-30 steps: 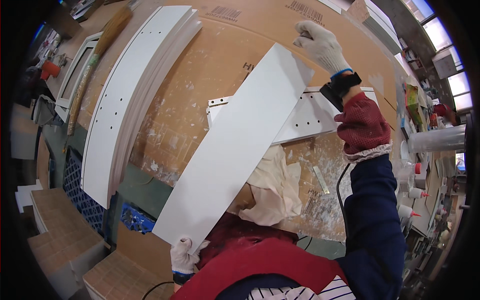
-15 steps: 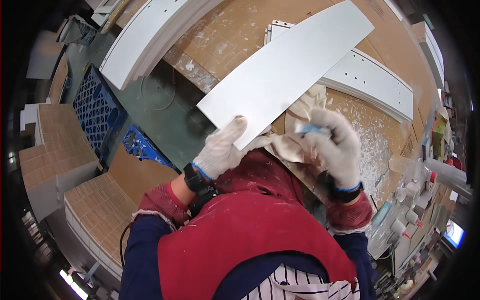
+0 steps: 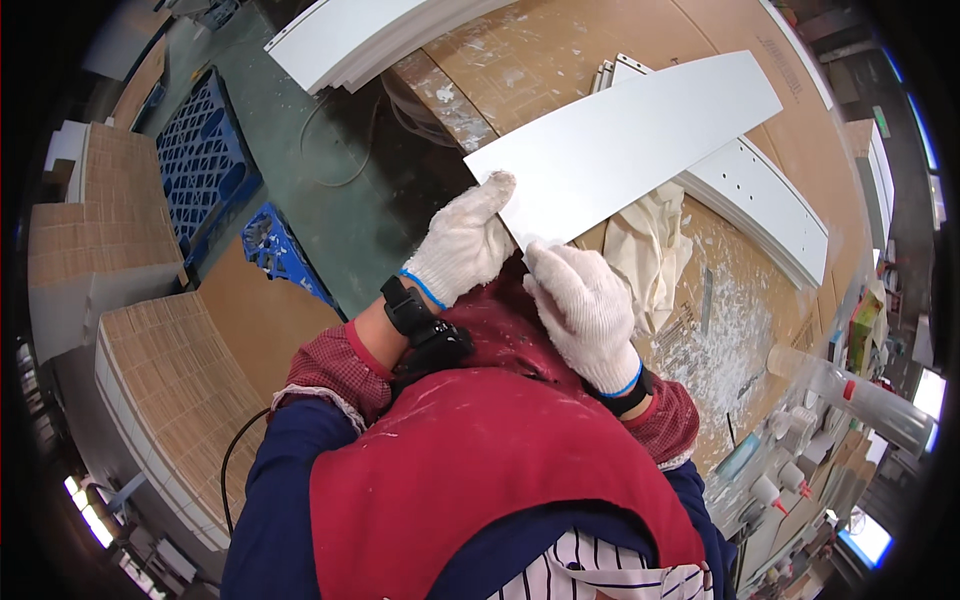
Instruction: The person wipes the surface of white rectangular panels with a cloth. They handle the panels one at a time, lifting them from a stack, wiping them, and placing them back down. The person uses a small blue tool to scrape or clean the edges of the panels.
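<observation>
A long white curved panel [image 3: 630, 150] lies slantwise, its far end over a stack of white drilled panels [image 3: 760, 190] on the table. My left hand [image 3: 465, 235], in a white knitted glove, is closed on the panel's near left end, thumb on top. At its near corner, my gloved right hand [image 3: 585, 310] is closed with bent fingers against the edge. Whatever those fingers hold is hidden. A crumpled cream cloth [image 3: 650, 250] lies just right of the panel.
The cardboard-covered table [image 3: 560, 45] is spotted with white residue. More white panels [image 3: 370, 40] are stacked at the far left. A blue plastic pallet [image 3: 205, 150] is on the floor. Bottles with red tips [image 3: 770, 490] and a clear plastic cylinder [image 3: 900, 415] are at the right.
My right hand has moved left from above the cloth to the panel's near corner. The small light-blue thing it held no longer shows. The panel appears lower and further right in view.
</observation>
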{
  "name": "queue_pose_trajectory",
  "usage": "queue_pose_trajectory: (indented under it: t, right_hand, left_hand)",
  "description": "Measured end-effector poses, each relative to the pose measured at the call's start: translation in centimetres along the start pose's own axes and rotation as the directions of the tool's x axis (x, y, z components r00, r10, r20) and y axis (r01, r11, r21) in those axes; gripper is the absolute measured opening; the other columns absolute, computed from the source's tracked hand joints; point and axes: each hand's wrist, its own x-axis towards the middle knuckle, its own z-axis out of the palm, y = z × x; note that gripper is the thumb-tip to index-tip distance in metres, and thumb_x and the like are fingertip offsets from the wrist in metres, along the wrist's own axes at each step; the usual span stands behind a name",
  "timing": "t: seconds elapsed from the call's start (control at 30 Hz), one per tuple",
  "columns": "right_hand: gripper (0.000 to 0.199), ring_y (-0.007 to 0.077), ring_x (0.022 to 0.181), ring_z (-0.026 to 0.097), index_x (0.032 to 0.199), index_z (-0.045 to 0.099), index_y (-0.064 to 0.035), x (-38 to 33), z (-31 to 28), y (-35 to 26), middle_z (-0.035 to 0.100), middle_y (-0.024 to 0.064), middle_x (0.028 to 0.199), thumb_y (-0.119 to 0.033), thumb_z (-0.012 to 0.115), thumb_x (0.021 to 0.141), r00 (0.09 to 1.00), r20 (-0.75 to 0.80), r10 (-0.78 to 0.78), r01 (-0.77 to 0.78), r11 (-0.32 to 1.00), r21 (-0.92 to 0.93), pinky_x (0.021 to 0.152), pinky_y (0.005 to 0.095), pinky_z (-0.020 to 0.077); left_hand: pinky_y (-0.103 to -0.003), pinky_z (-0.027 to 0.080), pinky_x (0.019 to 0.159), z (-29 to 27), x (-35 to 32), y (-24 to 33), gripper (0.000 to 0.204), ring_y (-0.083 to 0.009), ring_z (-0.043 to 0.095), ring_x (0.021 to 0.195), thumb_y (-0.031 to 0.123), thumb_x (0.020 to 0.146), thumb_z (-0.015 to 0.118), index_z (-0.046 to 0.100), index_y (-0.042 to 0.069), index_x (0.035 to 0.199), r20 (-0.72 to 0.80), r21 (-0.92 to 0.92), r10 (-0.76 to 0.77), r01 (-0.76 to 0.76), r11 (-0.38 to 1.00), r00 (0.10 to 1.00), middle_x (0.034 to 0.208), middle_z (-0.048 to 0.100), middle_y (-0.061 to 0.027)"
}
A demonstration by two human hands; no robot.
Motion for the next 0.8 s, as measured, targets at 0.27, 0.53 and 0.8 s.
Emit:
queue_pose_trajectory:
  t: [0.27,0.53,0.8]
  right_hand:
    - [0.032,0.0251,0.077,0.061,0.104,0.062,-0.0029,-0.2,-1.3,-0.1,0.062,0.0092,0.086,0.0,0.071,0.073,0.996,0.081,0.023,-0.028,0.998,0.063,0.068,0.0345,0.0486]
    - [0.03,0.0253,0.076,0.06,0.105,0.063,-0.0039,-0.4,-0.5,0.8,0.064,0.0078,0.085,-0.004,0.068,0.076,0.999,0.031,-0.01,0.005,0.988,0.154,0.069,0.0346,0.0484]
    - [0.032,0.0249,0.082,0.062,0.106,0.063,-0.0037,0.3,-1.2,0.9,0.066,0.0105,0.092,-0.002,0.071,0.075,0.931,0.366,-0.012,-0.028,0.994,0.106,0.07,0.0333,0.0497]
  left_hand:
    - [-0.038,0.045,0.103,0.1,0.1,0.1,0.032,-0.0233,0.056,0.116,0.014,0.1,0.045,0.048,-0.007,0.124,-0.034,0.001,0.015,-0.015,1.0,0.999,0.122,0.056,-0.0149]
    - [-0.034,0.049,0.097,0.2,0.1,0.5,0.026,-0.02,0.059,0.109,0.014,0.1,0.047,0.053,-0.006,0.116,0.006,-0.001,0.019,-0.019,1.0,1.0,0.114,0.06,-0.0128]
    - [-0.034,0.047,0.099,0.4,0.1,0.5,0.027,-0.0209,0.058,0.11,0.013,0.099,0.048,0.053,-0.006,0.117,-0.027,-0.003,0.004,-0.005,1.0,1.0,0.117,0.059,-0.0135]
